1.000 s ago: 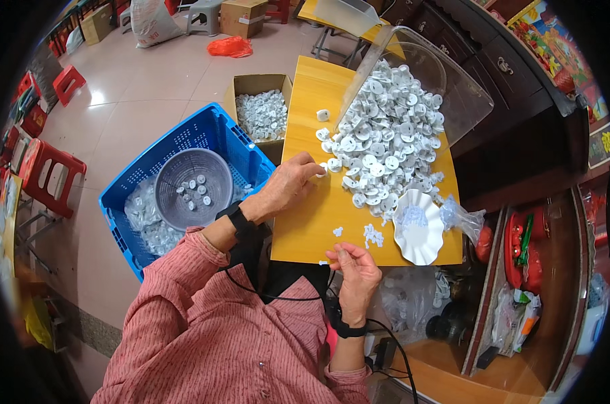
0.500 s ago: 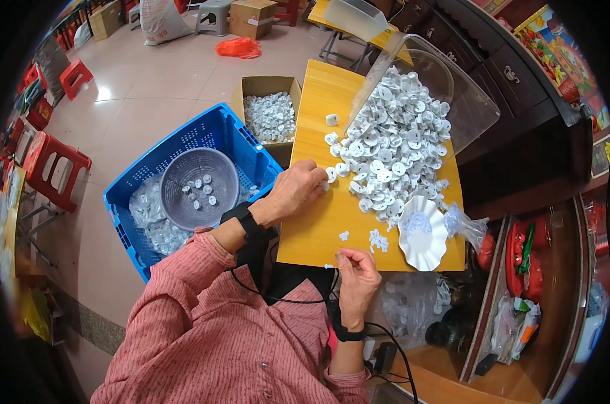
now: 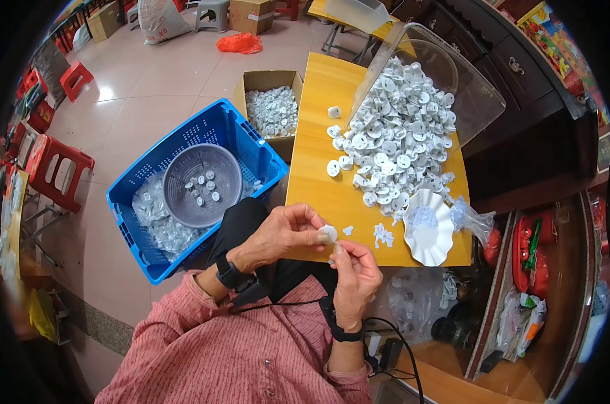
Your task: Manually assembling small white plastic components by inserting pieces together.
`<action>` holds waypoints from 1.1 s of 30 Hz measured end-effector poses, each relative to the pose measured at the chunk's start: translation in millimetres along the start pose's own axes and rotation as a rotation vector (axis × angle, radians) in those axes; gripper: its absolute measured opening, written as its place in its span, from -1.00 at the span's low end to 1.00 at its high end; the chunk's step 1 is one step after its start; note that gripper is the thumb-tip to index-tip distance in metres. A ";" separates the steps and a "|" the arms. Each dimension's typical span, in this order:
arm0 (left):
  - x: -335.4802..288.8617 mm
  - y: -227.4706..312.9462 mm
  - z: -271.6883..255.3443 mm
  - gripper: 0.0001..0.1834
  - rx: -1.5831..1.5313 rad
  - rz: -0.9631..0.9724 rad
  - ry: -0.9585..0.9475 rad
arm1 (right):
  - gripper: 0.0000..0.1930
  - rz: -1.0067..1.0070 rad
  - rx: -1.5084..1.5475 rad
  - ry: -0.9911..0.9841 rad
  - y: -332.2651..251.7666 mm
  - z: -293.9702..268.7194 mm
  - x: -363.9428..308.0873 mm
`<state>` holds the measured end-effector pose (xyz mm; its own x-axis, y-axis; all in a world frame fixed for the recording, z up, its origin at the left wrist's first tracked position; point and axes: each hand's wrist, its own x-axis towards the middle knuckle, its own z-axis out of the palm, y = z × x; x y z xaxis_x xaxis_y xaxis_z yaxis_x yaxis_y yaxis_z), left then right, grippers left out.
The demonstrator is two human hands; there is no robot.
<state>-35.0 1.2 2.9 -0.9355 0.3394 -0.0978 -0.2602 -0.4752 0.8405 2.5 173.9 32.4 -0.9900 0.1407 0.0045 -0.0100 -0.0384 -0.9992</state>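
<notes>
My left hand (image 3: 286, 232) pinches a round white plastic cap (image 3: 328, 233) between thumb and fingers, over the near edge of the yellow tabletop (image 3: 318, 161). Against the cap's near side, my right hand (image 3: 356, 276) has thumb and forefinger pressed together; the small pale piece seen there earlier is now hidden by the fingers. Just beyond lie small pale plastic pieces (image 3: 383, 235) in a loose cluster. A white scalloped dish (image 3: 438, 250) holds more of them. The big heap of white caps (image 3: 402, 135) spills from a clear plastic bin (image 3: 477, 111) tipped on its side.
Left of the table, a blue crate (image 3: 133, 242) holds bagged parts and a grey basket (image 3: 177, 165) with several caps. Behind it stands a cardboard box (image 3: 251, 81) of white parts. Dark drawers (image 3: 507, 67) and an open shelf (image 3: 554, 316) flank the right side.
My left hand has come back from the heap's edge toward me with a cap. It now meets my right hand, which has shifted slightly and stays pinched.
</notes>
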 end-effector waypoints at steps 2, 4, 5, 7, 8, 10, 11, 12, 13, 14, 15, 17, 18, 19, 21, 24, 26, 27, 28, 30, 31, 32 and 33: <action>-6.3 -5.8 3.3 -0.82 -0.075 0.010 0.012 | -0.91 -0.083 -0.036 -0.016 6.4 -1.2 -0.4; -10.5 -8.6 2.8 -0.80 -0.149 0.024 0.032 | -0.92 -0.110 -0.061 -0.029 5.7 1.0 -1.2; -11.8 -9.5 2.0 -0.78 -0.160 0.021 0.034 | -0.92 -0.110 -0.060 -0.032 4.4 2.5 -1.8; -14.3 -10.9 0.9 -0.76 -0.172 0.019 0.038 | -0.92 -0.167 -0.142 -0.015 2.1 5.2 -3.1; -15.4 -11.3 0.4 -0.73 -0.161 0.019 0.043 | -0.92 -0.167 -0.142 -0.018 2.9 5.7 -3.4; -17.0 -10.6 1.2 -0.70 -0.151 0.019 0.049 | -0.92 -0.219 -0.254 0.006 5.4 5.6 -4.2; -17.8 -8.6 3.1 -0.65 -0.147 0.031 0.060 | -0.92 -0.218 -0.254 0.005 5.8 5.9 -4.4; -18.7 -7.4 4.2 -0.61 -0.142 0.043 0.071 | -0.91 -0.232 -0.253 0.009 6.0 6.2 -4.7; -19.1 -8.5 3.6 -0.61 -0.142 0.043 0.073 | -0.91 -0.246 -0.252 0.013 6.0 6.7 -5.0; -19.2 -10.8 2.6 -0.58 -0.160 0.048 0.054 | -0.91 -0.246 -0.251 0.011 5.4 7.4 -5.4; -19.4 -12.2 2.1 -0.55 -0.178 0.054 0.035 | -0.92 -0.252 -0.255 0.014 4.2 8.1 -5.6; -19.8 -12.8 3.2 -0.57 -0.161 0.077 0.034 | -0.92 -0.257 -0.258 0.015 3.7 9.9 -5.8; -19.5 -12.9 3.9 -0.60 -0.144 0.099 0.033 | -0.92 -0.256 -0.241 0.016 4.1 10.8 -5.9; -19.3 -12.7 4.4 -0.60 -0.144 0.100 0.033 | -0.92 -0.255 -0.224 0.017 4.4 11.5 -5.9; -19.3 -12.5 4.8 -0.60 -0.087 0.119 0.040 | -0.93 -0.247 -0.215 0.015 4.1 12.7 -6.4; -20.1 -13.0 3.4 -0.60 -0.058 0.125 0.037 | -0.93 -0.238 -0.208 0.014 5.0 13.4 -7.4; -20.9 -11.7 3.1 -0.58 -0.057 0.112 0.037 | -0.94 -0.239 -0.210 0.015 5.0 13.9 -8.3; -21.0 -11.0 3.2 -0.56 -0.055 0.099 0.037 | -0.94 -0.247 -0.205 0.020 4.4 14.5 -8.6; -20.8 -10.6 3.6 -0.56 -0.055 0.100 0.036 | -0.94 -0.255 -0.200 0.026 4.1 14.9 -8.9; -20.7 -10.4 4.3 -0.60 -0.038 0.129 0.022 | -0.94 -0.258 -0.209 0.028 6.1 15.2 -9.5; -20.9 -10.5 4.2 -0.60 -0.039 0.130 0.024 | -0.94 -0.261 -0.218 0.030 7.4 15.6 -9.6; -21.1 -10.7 4.1 -0.60 -0.043 0.137 0.025 | -0.94 -0.261 -0.218 0.028 8.2 16.0 -9.7; -21.1 -10.7 4.5 -0.60 -0.047 0.143 0.023 | -0.94 -0.266 -0.224 0.031 8.5 15.9 -9.8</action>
<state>-11.5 2.8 -1.7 -0.9689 0.2473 0.0086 -0.1344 -0.5551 0.8208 9.9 156.5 24.5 -0.9521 0.1464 0.2683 -0.2327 0.2216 -0.9470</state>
